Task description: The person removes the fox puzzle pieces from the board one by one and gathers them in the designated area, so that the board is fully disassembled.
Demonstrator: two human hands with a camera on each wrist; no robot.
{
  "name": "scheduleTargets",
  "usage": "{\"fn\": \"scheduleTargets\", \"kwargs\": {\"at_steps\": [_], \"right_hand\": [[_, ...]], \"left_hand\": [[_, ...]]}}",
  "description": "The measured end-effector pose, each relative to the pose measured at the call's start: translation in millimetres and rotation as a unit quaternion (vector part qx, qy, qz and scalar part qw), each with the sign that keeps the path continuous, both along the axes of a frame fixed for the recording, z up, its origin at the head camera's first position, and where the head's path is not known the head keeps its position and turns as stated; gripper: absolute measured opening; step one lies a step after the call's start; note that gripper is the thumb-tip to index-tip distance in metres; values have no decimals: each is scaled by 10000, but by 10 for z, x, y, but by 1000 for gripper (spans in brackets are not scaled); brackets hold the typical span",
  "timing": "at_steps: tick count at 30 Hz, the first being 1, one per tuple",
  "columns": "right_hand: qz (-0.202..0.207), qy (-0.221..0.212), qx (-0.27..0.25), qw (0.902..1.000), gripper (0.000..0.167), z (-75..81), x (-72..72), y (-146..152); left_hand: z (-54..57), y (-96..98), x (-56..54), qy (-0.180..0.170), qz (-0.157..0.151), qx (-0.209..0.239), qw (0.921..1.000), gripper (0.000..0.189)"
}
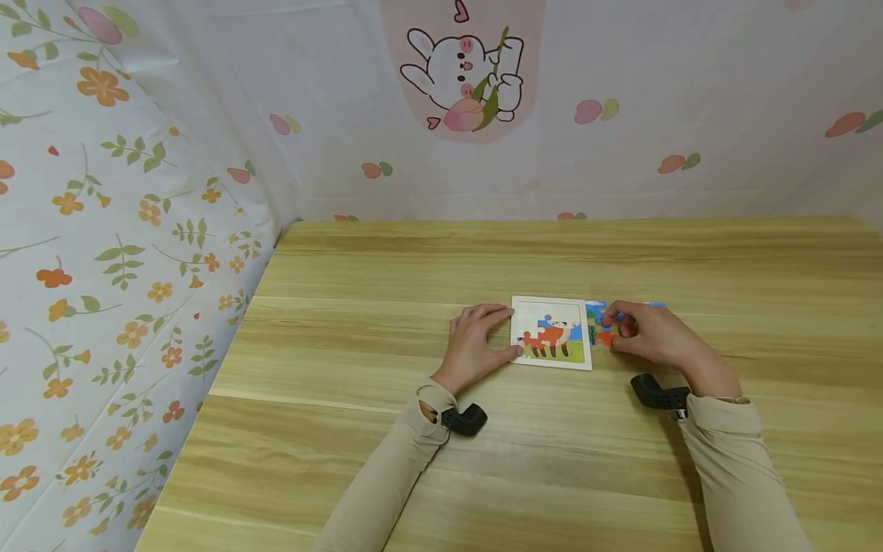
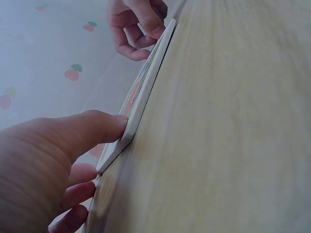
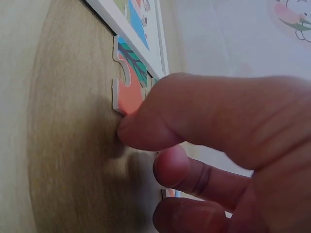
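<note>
A white-rimmed jigsaw board (image 1: 559,364) with a partly filled animal picture lies flat on the table. My left hand (image 1: 472,345) grips its left side, thumb on the rim near the lower corner and fingers at the upper corner. Just right of the board, my right hand (image 1: 651,333) has its thumb and forefinger at an orange and green puzzle piece (image 3: 127,96). The thumb tip meets the orange end of this piece, and the forefinger tip is largely hidden in the right wrist view. Other loose pieces (image 1: 655,304) lie partly under the right hand.
The wood-grain table (image 1: 331,337) stretches out around both hands. White cloth with a rabbit print (image 1: 469,73) hangs behind its far edge. A flowered cloth (image 1: 131,268) hangs along the left. Each wrist carries a black camera mount (image 1: 465,420).
</note>
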State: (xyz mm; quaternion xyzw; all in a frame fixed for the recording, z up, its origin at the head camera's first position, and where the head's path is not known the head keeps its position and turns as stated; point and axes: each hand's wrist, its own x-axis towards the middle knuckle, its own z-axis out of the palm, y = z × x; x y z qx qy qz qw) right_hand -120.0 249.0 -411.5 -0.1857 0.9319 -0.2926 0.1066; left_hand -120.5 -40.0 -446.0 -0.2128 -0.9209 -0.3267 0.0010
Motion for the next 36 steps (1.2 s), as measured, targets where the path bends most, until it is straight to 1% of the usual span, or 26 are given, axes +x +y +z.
{"fn": "scheduleTargets", "kwargs": {"at_steps": [7,13,17,21,27,30,34,36], "right_hand": [[-23,26,25,10000,18,9,4,-2],[-186,101,103,9997,19,41,17,5],[-308,372,-51,9988,18,84,27,14],[-303,736,-155,9967,15,115,26,-4],[-270,976,-160,9947,14,162,25,-78],[-169,925,-233,9953,14,153,9,-150],[-4,685,-223,9974,12,143,-9,-290],[143,530,-198,9983,13,150,-18,-372]], "left_hand": [[-4,-6,0,18,-27,46,10000,56],[-13,2,-8,21,-52,11,10000,57],[-11,1,-9,48,-47,-12,10000,57],[-7,-5,-7,40,-30,-35,10000,57],[-6,-4,-6,54,-30,-69,10000,58],[-7,-14,-5,79,-21,-88,9999,57],[-8,-14,-6,86,-60,-80,9999,56],[-9,-10,-8,109,-82,-90,9999,56]]}}
